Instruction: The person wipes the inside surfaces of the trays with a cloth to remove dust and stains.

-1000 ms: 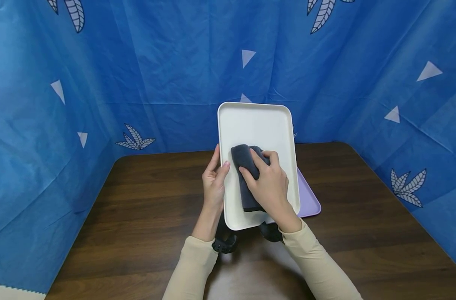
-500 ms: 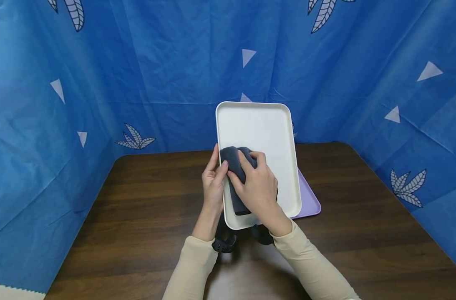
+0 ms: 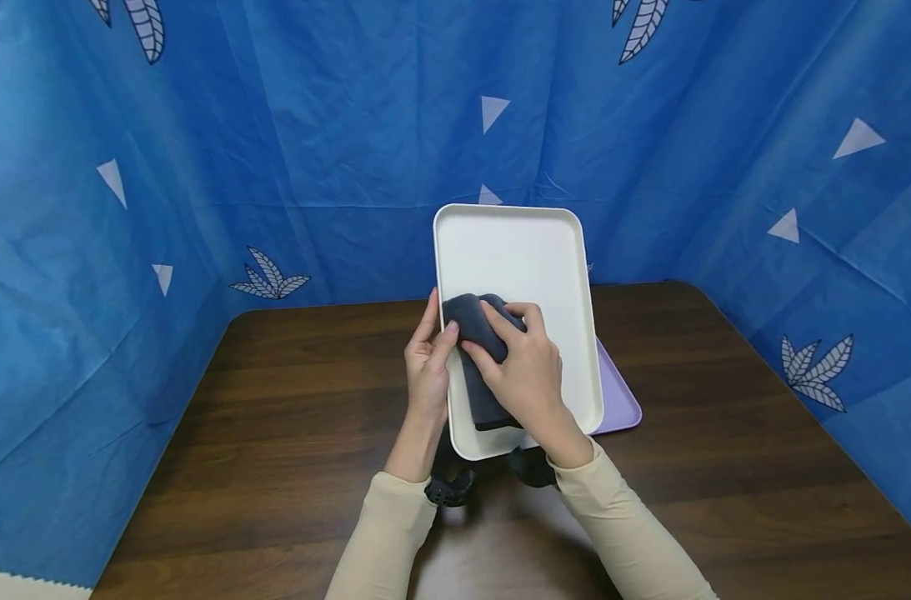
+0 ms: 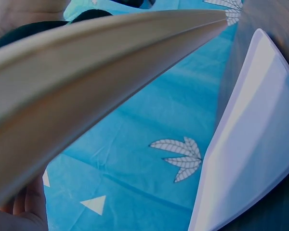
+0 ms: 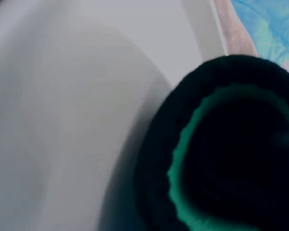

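A white rectangular tray is held up and tilted above the table, its inside facing me. My left hand grips its left rim, thumb on the front and the other fingers behind. Against the tray's lower left part my right hand holds a folded dark grey cloth, pinched between thumb and fingers. The cloth's dark fold looms large and blurred over the pale tray surface in the right wrist view. From the left wrist, the tray shows edge-on.
A lilac tray lies on the dark wooden table, partly hidden behind the white one. Blue patterned curtain hangs behind the table and along both sides. Black wrist straps sit below the hands.
My right hand slid the cloth leftward across the white tray to its left rim, then shifted slightly back to the right. The left hand and tray barely moved.
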`<state>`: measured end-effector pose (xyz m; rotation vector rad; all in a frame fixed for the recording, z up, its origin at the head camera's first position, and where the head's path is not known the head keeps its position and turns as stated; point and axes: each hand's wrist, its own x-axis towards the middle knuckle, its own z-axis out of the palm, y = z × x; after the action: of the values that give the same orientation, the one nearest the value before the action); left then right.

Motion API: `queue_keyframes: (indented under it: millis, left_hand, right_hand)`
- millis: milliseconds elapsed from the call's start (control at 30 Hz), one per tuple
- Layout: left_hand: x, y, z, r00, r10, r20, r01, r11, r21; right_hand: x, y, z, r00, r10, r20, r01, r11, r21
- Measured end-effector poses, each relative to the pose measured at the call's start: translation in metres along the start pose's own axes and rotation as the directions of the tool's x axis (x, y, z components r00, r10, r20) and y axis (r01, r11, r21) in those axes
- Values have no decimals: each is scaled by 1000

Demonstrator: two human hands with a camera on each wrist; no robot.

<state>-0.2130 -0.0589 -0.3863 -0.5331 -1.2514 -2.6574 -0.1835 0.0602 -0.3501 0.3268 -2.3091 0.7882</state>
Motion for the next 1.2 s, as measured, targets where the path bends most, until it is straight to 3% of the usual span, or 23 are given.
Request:
queue_keyframes:
  millis: [600, 1200]
  left_hand:
    - [0, 4, -2, 999, 12, -37, -10, 997, 72]
    - [1, 4, -4, 998, 44, -43, -39, 994, 102]
  right_hand:
    - [1, 31, -12, 989, 149, -12, -146, 980, 134]
    - [-1, 75, -19, 941, 336, -45, -325, 932, 157]
